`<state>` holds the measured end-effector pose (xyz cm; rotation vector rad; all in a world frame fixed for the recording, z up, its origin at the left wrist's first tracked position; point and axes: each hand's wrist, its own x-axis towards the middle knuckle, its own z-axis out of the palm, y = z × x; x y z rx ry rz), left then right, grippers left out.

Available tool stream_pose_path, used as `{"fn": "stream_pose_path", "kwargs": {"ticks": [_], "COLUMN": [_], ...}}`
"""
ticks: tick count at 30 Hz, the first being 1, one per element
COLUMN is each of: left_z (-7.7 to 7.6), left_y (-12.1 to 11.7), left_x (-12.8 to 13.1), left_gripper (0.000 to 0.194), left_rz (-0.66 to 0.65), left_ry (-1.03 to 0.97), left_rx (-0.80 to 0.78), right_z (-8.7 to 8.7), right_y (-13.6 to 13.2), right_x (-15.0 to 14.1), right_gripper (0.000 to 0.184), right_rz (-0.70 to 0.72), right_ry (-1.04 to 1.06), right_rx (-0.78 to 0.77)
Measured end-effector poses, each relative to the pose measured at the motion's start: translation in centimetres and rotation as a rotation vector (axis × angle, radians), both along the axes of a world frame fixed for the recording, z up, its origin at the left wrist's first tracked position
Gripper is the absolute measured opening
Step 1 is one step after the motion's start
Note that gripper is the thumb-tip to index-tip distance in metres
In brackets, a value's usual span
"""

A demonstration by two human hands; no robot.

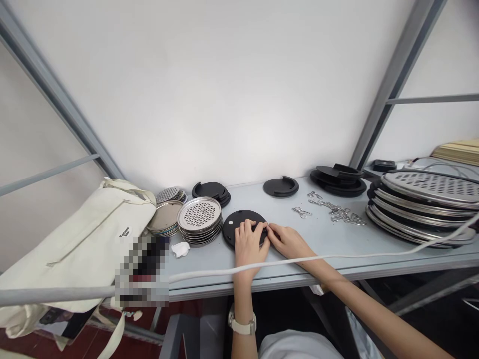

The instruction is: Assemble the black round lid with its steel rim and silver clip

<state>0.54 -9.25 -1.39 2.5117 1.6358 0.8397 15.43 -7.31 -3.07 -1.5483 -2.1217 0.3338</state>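
A round black plate (232,230) with a small white spot lies flat on the grey table, partly covered by my hands. My left hand (249,245) rests on top of it, fingers bent onto its surface near the right side. At the plate's right rim, my right hand (285,239) pinches with thumb and forefinger; what sits between the fingertips is too small to make out. Left of the plate stands a stack of round metal grater discs (199,215). Bent wire clips (301,212) lie loose to the right.
Stacked black round holders (211,191) and another black holder (281,186) sit along the wall. At right rises a tall pile of large perforated discs (422,209). A white cable (337,257) crosses in front. A cream bag (86,239) leans at left.
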Motion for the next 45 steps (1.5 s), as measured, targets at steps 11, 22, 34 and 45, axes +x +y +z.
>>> {"fn": "stream_pose_path", "kwargs": {"ticks": [11, 22, 34, 45], "left_z": [0.18, 0.18, 0.20, 0.12], "left_y": [-0.16, -0.10, -0.07, 0.00], "left_x": [0.02, 0.08, 0.13, 0.11], "left_gripper": [0.027, 0.027, 0.027, 0.027], "left_rz": [-0.004, 0.005, 0.010, 0.008], "left_ry": [0.000, -0.002, -0.003, -0.020], "left_rx": [-0.010, -0.011, -0.017, -0.015], "right_z": [0.27, 0.01, 0.07, -0.39], "right_y": [-0.14, 0.05, -0.07, 0.13], "right_x": [-0.08, -0.03, 0.00, 0.11], "right_gripper": [0.033, 0.033, 0.032, 0.032], "right_rz": [-0.002, -0.001, -0.006, -0.003], "right_ry": [-0.004, -0.018, -0.009, -0.033], "right_rx": [-0.003, 0.001, -0.009, 0.013]}}
